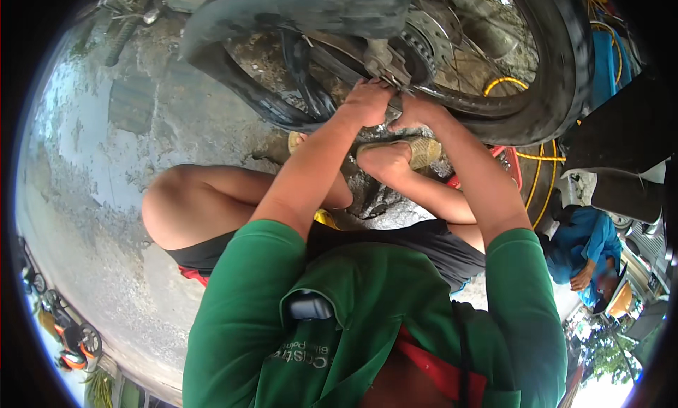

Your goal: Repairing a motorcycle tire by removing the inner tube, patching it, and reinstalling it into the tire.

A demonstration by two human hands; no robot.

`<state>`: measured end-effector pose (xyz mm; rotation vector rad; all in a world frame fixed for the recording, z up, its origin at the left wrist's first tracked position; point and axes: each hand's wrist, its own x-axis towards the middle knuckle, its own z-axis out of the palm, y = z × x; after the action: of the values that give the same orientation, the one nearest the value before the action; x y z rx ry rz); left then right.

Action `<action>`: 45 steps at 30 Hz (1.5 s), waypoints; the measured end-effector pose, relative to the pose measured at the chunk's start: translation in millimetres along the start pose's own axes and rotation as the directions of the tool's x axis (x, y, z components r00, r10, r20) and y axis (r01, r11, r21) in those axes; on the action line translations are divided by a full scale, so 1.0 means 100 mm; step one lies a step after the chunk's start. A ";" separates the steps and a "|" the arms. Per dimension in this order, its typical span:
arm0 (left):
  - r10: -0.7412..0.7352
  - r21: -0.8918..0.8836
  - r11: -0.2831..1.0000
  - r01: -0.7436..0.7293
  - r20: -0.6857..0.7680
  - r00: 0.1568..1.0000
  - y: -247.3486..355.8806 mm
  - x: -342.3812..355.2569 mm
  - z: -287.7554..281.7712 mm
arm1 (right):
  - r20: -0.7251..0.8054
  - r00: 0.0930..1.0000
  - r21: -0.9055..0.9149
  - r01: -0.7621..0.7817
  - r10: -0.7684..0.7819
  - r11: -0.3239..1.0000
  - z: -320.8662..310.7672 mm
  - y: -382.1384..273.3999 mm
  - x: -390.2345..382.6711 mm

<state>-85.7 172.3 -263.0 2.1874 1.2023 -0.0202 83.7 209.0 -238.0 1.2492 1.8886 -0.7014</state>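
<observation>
A motorcycle wheel stands above my feet, its black tyre (561, 76) around a rim with a brake disc (432, 37) and caliper (381, 58). At the left a loose black rubber piece, perhaps an inner tube (300, 72), hangs from it. My left hand (367, 101) is at the lower rim just below the caliper, fingers curled, what they grip hidden. My right hand (417, 113) is beside it, fingers bent under the rim, what they hold unclear. My sandalled foot (420, 154) rests below the hands.
Yellow hose (544, 189) loops at the right by a red object (512, 164) and dark panels (614, 132). A person in blue (579, 245) is at the right. Motorbikes (70, 327) stand at the far left. Grey concrete (120, 161) surrounds me.
</observation>
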 end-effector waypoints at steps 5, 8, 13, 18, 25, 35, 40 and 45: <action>-0.198 -0.014 0.980 0.198 -0.081 0.977 -0.16 -0.14 0.07 | -0.139 0.978 0.181 0.182 -0.158 0.966 0.08 -0.12 0.25; -0.220 -0.010 0.975 0.220 -0.098 0.970 -0.18 -0.19 0.12 | -0.085 0.993 0.233 0.101 -0.083 0.967 0.03 -0.04 0.11; -0.177 -0.037 0.984 0.174 -0.133 0.975 -0.15 -0.27 0.19 | 0.108 0.992 0.095 0.054 -0.064 0.994 -0.15 0.09 -0.25; -0.165 -0.039 0.986 0.161 -0.172 0.971 -0.20 -0.33 0.24 | 0.186 0.982 -0.130 -0.013 0.038 0.991 -0.30 0.09 -0.55; -0.197 -0.047 0.980 0.192 -0.194 0.961 -0.11 -0.34 0.19 | 0.243 0.967 -0.183 -0.035 0.080 0.982 -0.38 -0.01 -0.45; -0.206 -0.021 0.978 0.205 -0.160 0.965 -0.09 -0.47 0.13 | 0.101 0.991 0.016 0.085 -0.086 0.996 -0.04 -0.10 -0.01; -0.209 -0.028 0.978 0.207 -0.173 0.962 -0.13 -0.46 0.23 | 0.179 0.983 -0.046 -0.022 0.030 0.999 -0.25 0.08 -0.37; -0.204 -0.012 0.979 0.205 -0.128 0.970 -0.13 -0.49 0.25 | 0.243 0.963 -0.216 -0.067 0.120 0.974 -0.40 0.10 -0.68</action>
<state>-117.0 126.7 -275.0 2.0833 1.4969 0.0347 97.4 208.8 -159.7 1.0561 1.6340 -0.5697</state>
